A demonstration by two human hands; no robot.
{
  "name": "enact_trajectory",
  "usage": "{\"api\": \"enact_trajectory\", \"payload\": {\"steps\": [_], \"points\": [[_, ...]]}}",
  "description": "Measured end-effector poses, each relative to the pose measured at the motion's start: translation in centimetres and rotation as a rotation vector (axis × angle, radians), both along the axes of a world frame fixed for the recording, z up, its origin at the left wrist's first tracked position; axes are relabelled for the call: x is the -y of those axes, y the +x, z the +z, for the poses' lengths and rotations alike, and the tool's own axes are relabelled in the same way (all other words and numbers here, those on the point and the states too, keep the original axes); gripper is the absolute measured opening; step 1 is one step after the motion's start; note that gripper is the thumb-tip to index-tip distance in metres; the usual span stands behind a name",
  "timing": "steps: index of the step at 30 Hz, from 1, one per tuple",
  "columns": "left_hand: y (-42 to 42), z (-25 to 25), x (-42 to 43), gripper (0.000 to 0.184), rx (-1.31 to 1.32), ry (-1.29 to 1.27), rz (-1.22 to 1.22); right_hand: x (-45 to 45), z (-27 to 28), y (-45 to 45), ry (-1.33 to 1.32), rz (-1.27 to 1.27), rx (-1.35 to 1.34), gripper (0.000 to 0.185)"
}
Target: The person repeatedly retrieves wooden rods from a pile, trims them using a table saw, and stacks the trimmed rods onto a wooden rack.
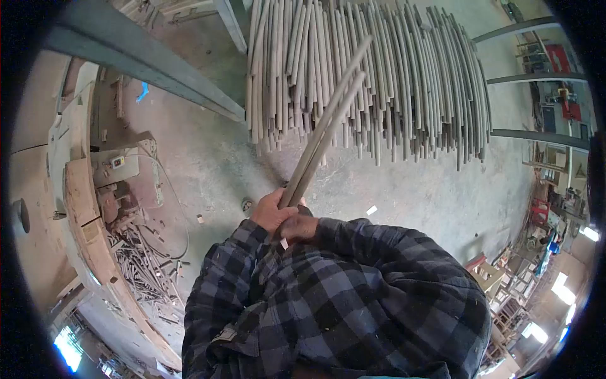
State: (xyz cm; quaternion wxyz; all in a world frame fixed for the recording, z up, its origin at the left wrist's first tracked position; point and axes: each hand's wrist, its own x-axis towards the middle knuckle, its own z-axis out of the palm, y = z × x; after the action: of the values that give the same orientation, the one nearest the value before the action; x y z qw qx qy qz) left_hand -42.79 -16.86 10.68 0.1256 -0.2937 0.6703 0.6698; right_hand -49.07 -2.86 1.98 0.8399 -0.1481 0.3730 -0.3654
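Note:
Two long, slim wooden poles (326, 129) rise at a slant from my hands, lying close together and spreading slightly at their far tips. My left hand (271, 211) is closed around them near their lower ends. Just below it, against the shirt front, my right hand (298, 226) is curled near the pole ends. It is blurred and its fingers are mostly hidden, so its hold cannot be made out. A small white piece (284, 243) shows beneath the hands. Beyond the poles' tips lies a wide stack of similar wooden poles (429, 82).
A grey metal beam (145, 60) slants across the upper left, and metal bars (536, 140) stick out at the right. On the left stand a workbench (85, 196), a switch box (118, 162) with a cable, and a scrap wood pile (148, 268). Small scraps lie on the concrete floor (435, 189).

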Motion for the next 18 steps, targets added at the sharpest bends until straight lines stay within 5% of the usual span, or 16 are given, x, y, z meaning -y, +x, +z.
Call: {"api": "enact_trajectory", "payload": {"steps": [4, 7, 11, 15, 16, 18], "points": [[2.7, 2.2, 0.8, 0.034, -0.147, -0.246, 0.057, 2.7, 5.1, -3.3, -0.277, -0.609, 0.13, 0.066], [4.5, 5.2, 0.8, 0.031, -0.203, -0.384, 0.07, 5.2, 9.8, -4.9, -0.359, -0.558, 0.078, 0.064], [7.9, 4.2, -0.4, 0.031, -0.275, -0.467, 0.269, 6.8, 12.7, -2.5, -0.544, -0.4, -0.027, 0.036], [12.9, 5.6, -0.5, 0.045, -0.005, -0.611, 0.259, 9.1, 14.9, 0.0, -0.682, -0.146, -0.271, 0.02], [13.7, 7.3, 0.1, 0.052, 0.027, -0.302, 0.384, 9.8, 17.1, 0.3, -0.524, 0.006, -0.375, 0.021], [16.1, 9.3, 1.2, 0.058, -0.326, -0.142, 0.545, 11.7, 16.4, 1.3, -0.742, 0.189, -0.65, 0.024]]}}
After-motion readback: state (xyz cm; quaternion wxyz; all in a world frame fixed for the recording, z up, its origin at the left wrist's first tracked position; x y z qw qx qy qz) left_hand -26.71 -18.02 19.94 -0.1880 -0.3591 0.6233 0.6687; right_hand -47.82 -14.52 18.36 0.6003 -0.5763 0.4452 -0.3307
